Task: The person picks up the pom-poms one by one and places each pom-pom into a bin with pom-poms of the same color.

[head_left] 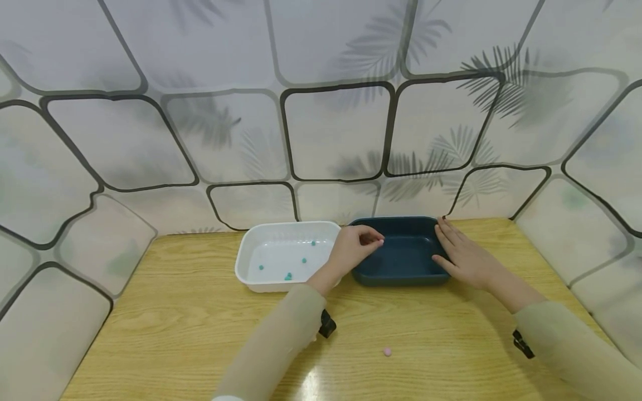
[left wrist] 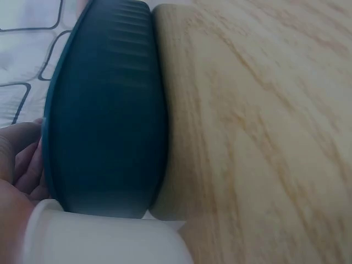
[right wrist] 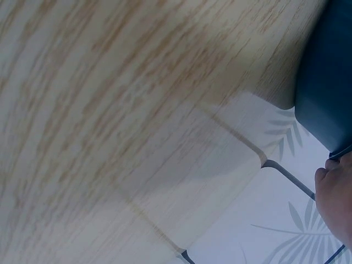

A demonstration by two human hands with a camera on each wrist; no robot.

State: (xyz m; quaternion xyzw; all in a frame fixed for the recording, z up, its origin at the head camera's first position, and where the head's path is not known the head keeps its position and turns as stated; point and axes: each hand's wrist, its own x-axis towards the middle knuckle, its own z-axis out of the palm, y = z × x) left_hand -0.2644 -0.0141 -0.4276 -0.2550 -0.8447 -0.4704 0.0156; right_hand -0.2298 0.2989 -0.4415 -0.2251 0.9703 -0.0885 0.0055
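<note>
Over the left end of a dark blue tray (head_left: 401, 281) is my left hand (head_left: 350, 248), thumb and fingertips brought together in a pinch. I cannot tell whether a small thing sits between those fingertips. Its wrist crosses the right side of a white tray (head_left: 251, 287), which holds several small teal pieces (head_left: 304, 260). My right hand (head_left: 466, 257) rests on the right rim of the dark blue tray, fingers extended along it. In the right wrist view, part of that hand (right wrist: 336, 198) shows at the tray's edge. A small pink piece (head_left: 387, 352) lies on the table.
The two trays stand side by side at the back of the wood-grain table (head_left: 190, 312), close to a patterned fabric wall (head_left: 336, 133). The same fabric rises along the left and right sides. A dark strap fitting (head_left: 327, 324) shows at the left wrist.
</note>
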